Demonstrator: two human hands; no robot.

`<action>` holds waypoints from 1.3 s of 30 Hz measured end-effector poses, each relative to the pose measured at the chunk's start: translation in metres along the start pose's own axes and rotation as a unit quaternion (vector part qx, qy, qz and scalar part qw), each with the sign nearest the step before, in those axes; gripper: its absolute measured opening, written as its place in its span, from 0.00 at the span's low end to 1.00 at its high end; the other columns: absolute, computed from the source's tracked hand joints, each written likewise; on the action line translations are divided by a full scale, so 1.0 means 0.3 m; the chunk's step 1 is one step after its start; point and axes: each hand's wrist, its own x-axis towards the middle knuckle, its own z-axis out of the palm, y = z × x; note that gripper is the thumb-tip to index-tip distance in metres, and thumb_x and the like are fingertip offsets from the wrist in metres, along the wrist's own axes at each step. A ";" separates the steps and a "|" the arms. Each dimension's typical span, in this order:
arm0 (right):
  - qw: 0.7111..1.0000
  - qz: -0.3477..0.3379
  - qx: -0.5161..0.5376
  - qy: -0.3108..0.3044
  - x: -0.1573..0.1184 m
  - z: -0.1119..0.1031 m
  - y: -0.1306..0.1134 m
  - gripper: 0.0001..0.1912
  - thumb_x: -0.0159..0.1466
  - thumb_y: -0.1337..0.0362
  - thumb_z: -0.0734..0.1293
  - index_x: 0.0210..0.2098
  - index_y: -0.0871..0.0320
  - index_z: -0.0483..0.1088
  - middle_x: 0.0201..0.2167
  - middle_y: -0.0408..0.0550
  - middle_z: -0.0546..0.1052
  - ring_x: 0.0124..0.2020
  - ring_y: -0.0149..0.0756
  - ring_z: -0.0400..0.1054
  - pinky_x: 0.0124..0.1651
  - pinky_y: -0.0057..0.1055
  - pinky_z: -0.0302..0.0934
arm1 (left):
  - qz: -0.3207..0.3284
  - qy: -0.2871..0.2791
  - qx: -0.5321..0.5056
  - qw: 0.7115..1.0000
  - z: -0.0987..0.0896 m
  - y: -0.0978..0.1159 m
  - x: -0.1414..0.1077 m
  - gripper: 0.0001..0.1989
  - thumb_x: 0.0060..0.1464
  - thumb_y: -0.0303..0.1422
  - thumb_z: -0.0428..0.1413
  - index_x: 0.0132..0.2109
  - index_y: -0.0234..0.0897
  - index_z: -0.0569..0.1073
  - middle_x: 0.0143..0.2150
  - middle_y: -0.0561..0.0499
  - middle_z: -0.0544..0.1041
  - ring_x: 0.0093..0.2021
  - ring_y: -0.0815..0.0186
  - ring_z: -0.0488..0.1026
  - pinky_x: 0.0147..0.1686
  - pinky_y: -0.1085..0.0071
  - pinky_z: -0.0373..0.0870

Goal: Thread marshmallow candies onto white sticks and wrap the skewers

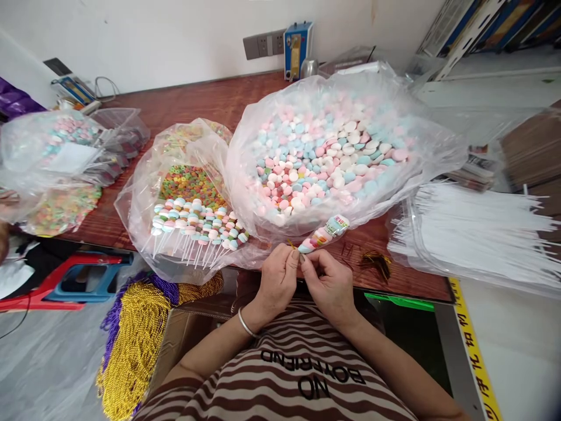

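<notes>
My left hand point(277, 279) and my right hand point(328, 283) meet at the table's front edge, thumbs nearly touching. Both are closed at the gathered end of a wrapped candy skewer point(323, 235) with pastel and orange pieces, which points up and to the right. A bit of gold tie point(291, 243) shows above my left fingers. Gold twist ties point(376, 264) lie in a small bunch to the right of my hands. Left of them, several candy lollipops point(199, 223) with white sticks rest on a bag of colourful rings point(190, 182).
A large open bag of pastel candies point(346, 155) stands behind my hands. White sticks point(473, 234) fill a bag at right. More bags point(65, 204) are at far left, beside part of a person's hand point(3, 241). Gold beads point(135, 345) hang below the table point(193, 96).
</notes>
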 end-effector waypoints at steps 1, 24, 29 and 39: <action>1.000 -0.001 0.001 -0.006 0.001 0.000 0.001 0.11 0.69 0.64 0.66 0.29 0.56 0.70 0.23 0.39 0.75 0.21 0.29 0.66 0.26 0.26 0.59 | -0.014 0.003 -0.006 1.000 -0.001 -0.002 0.004 0.18 0.71 0.36 0.46 0.30 0.39 0.62 0.29 0.54 0.64 0.32 0.67 0.62 0.34 0.68 0.58; 0.958 -0.072 0.117 -0.252 0.128 -0.125 0.093 0.09 0.71 0.60 0.64 0.35 0.56 0.69 0.34 0.46 0.71 0.36 0.35 0.65 0.38 0.32 0.63 | -0.384 -0.243 -0.511 0.730 -0.032 -0.031 0.058 0.21 0.51 0.40 0.66 0.28 0.35 0.63 0.20 0.62 0.56 0.16 0.81 0.45 0.15 0.83 0.41; 0.956 0.004 0.147 -0.254 0.122 -0.110 0.096 0.10 0.70 0.58 0.66 0.35 0.56 0.68 0.32 0.43 0.71 0.33 0.33 0.65 0.37 0.30 0.62 | -0.388 -0.224 -0.489 0.748 -0.030 -0.035 0.057 0.21 0.52 0.41 0.67 0.30 0.35 0.64 0.22 0.62 0.56 0.18 0.81 0.46 0.17 0.82 0.41; 0.936 0.124 0.289 -0.159 0.107 -0.040 0.096 0.18 0.63 0.51 0.72 0.40 0.54 0.65 0.33 0.43 0.73 0.34 0.34 0.70 0.38 0.31 0.68 | -0.248 -0.185 -0.313 0.898 -0.042 -0.037 0.036 0.18 0.63 0.49 0.55 0.37 0.37 0.67 0.26 0.58 0.59 0.23 0.74 0.53 0.22 0.76 0.49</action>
